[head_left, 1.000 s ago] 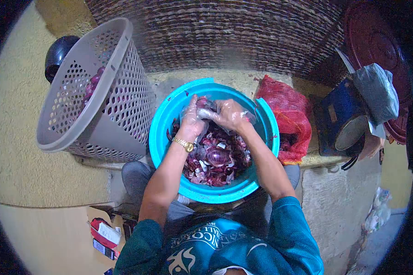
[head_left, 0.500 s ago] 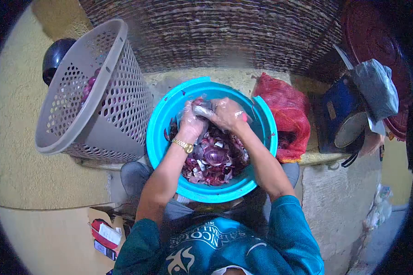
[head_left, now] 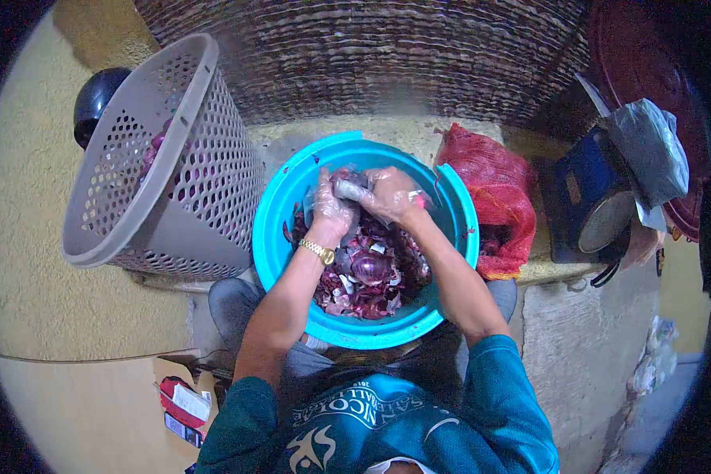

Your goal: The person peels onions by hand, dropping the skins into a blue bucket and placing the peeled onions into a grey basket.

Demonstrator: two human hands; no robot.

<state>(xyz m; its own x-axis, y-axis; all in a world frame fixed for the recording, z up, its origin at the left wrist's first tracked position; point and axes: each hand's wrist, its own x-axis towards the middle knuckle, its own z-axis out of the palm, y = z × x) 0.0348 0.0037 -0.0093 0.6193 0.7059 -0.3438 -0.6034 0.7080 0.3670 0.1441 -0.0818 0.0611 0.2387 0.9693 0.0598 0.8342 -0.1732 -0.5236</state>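
Note:
Both hands wear thin clear plastic gloves and meet over the far half of a turquoise basin [head_left: 355,338]. My left hand [head_left: 332,207], with a gold watch at the wrist, curls round what looks like a red onion [head_left: 346,175], mostly covered by fingers. My right hand [head_left: 390,194] is closed and presses against it from the other side. A small pinkish-red end sticks out at that hand's outer edge; what it belongs to is hidden. Below them in the basin, a whole red onion [head_left: 370,268] lies among loose onion skins [head_left: 346,299].
A tall grey perforated basket [head_left: 146,213] with red onions inside leans at the left. Right of the basin sits a red mesh sack [head_left: 486,178]. Beyond it stands a blue scale [head_left: 592,189] with a grey plastic bag [head_left: 648,150] on top. A woven wall rises behind.
The fingers have shifted slightly round the held onion, and the left hand's fingers are a little more raised. The basin, basket and sack stay put.

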